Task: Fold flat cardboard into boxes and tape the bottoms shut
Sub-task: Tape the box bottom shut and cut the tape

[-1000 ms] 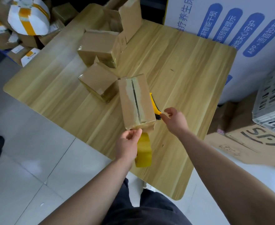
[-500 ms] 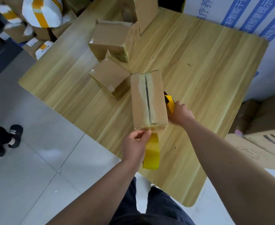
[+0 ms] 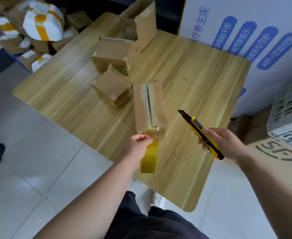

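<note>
Tape (image 3: 150, 158) hangs off the near end of the box (image 3: 150, 104), which sits bottom-up on the table (image 3: 202, 75). Left hand (image 3: 136, 147) pinches it tight so right hand (image 3: 223, 144), wrapped round the yellow knife (image 3: 201, 133) off to the right, can likely cut it.

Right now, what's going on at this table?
A person is taping a cardboard box on the wooden table. Tape already runs along its top seam, and the left hand holds the tape roll at its near end, the strip apparently uncut. The right hand grips a yellow utility knife, blade out, in the air to the right, touching nothing else. Two closed boxes and an open box sit farther back.
</note>
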A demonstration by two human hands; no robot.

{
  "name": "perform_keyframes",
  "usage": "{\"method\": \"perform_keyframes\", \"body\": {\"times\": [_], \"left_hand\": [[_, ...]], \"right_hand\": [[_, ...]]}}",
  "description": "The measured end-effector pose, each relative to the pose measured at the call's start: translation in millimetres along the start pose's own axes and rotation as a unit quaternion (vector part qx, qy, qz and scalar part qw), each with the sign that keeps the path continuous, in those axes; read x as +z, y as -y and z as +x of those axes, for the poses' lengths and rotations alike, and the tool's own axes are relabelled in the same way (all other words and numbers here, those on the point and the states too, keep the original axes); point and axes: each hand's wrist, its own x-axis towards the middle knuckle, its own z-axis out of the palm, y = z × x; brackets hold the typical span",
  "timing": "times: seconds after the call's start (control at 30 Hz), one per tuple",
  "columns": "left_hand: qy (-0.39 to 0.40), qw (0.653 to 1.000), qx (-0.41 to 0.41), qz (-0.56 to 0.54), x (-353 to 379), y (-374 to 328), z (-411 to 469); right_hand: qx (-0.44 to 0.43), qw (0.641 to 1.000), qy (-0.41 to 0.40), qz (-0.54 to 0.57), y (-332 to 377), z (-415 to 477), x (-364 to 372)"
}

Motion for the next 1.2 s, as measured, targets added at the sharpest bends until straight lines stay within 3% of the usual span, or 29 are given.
{"method": "perform_keyframes", "body": {"times": [0.1, 0.2, 0.33, 0.43, 0.47, 0.67, 0.9, 0.97, 1.07, 1.2], "left_hand": [[-0.012, 1.0, -0.008, 0.008, 2, 1, 1], [-0.014, 1.0, -0.001, 0.001, 3, 1, 1], [-0.014, 1.0, 0.011, 0.004, 3, -2, 0], [-0.008, 1.0, 0.018, 0.023, 3, -2, 2], [-0.009, 0.999, 0.023, 0.034, 3, -2, 2], [-0.03, 0.998, 0.049, 0.04, -1, -4, 4], [-0.062, 0.994, 0.058, 0.071, -3, -7, 8], [-0.067, 0.994, 0.058, 0.069, -2, -7, 8], [-0.075, 0.993, 0.056, 0.069, 0, -6, 10], [-0.085, 0.99, 0.058, 0.096, 1, -9, 13]], "right_hand": [[-0.039, 0.99, 0.047, -0.125, 15, -4, 12], [-0.054, 0.95, 0.057, -0.302, 25, 1, 26], [-0.06, 0.898, 0.028, -0.434, 37, 5, 34], [-0.069, 0.813, 0.025, -0.578, 36, 13, 43], [-0.054, 0.799, 0.032, -0.598, 31, 15, 45], [0.038, 0.889, 0.027, -0.455, -36, 32, 57], [0.077, 0.937, 0.015, -0.34, -72, 48, 71], [0.012, 0.949, -0.036, -0.314, -59, 52, 71], [-0.163, 0.957, -0.094, -0.222, -14, 57, 79], [-0.294, 0.924, -0.058, -0.238, 24, 78, 94]]}}
